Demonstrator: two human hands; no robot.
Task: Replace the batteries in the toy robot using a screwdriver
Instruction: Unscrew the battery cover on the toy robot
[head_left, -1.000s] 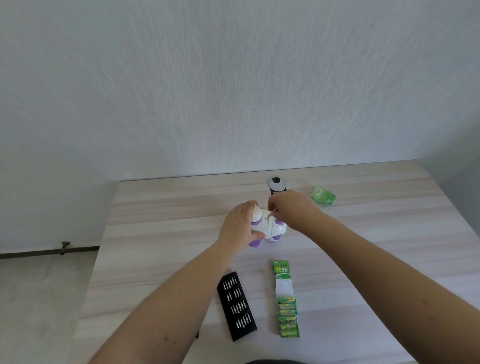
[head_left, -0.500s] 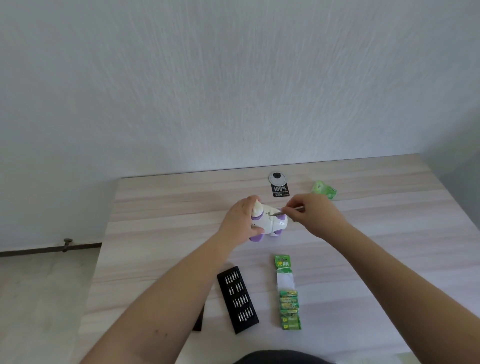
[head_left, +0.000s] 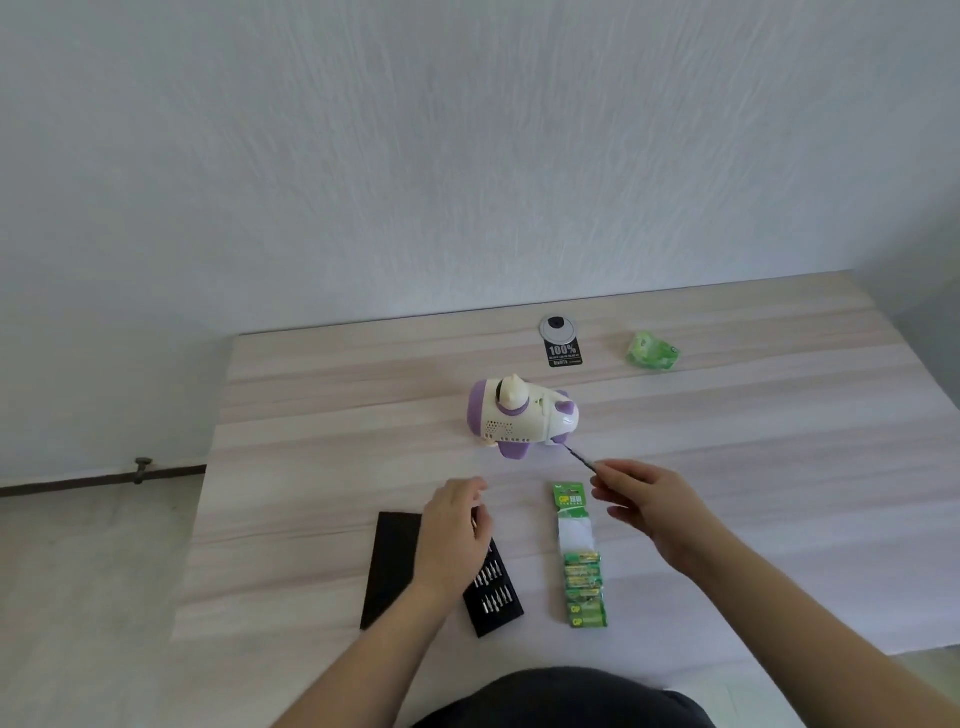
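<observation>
The white and purple toy robot (head_left: 522, 418) lies on its side on the wooden table (head_left: 727, 467), with no hand on it. My right hand (head_left: 647, 504) pinches a thin metal screwdriver (head_left: 582, 456) whose tip points toward the toy's lower right end. My left hand (head_left: 454, 525) hovers over the black bit tray (head_left: 493, 592), fingers loosely curled; I cannot tell whether it holds anything. A green strip pack of batteries (head_left: 579, 561) lies between my two hands.
A flat black lid (head_left: 389, 566) lies left of the bit tray. A grey cable grommet with a black label (head_left: 560, 343) and a crumpled green wrapper (head_left: 652, 352) sit near the table's far edge. The table's left edge drops to the floor.
Both hands have left the toy and drawn back toward me. The left hand went down to the bit tray; the right carried the screwdriver away from the toy.
</observation>
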